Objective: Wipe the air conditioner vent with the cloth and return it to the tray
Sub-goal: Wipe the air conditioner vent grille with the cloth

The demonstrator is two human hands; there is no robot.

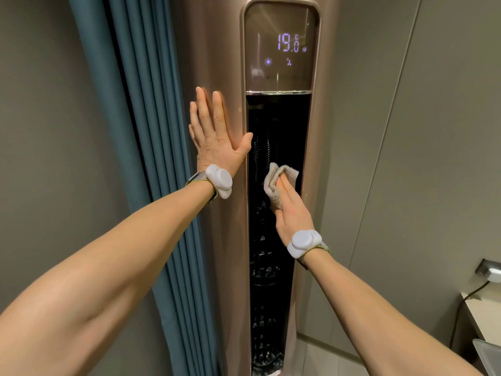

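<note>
A tall bronze floor-standing air conditioner (219,63) fills the middle of the view. Its long dark vent (271,253) runs down the front below a lit display (282,47) reading 19.0. My right hand (291,210) presses a crumpled beige cloth (276,180) against the vent, about a third of the way down. My left hand (214,134) lies flat with fingers spread on the bronze casing just left of the vent, its thumb touching the vent's edge. Both wrists carry white bands.
Teal curtains (151,131) hang just left of the unit. Grey wall panels stand on the right. At the lower right are a wall socket with a plug and cable (490,272), a pale table edge (477,308) and the corner of a clear tray (488,354).
</note>
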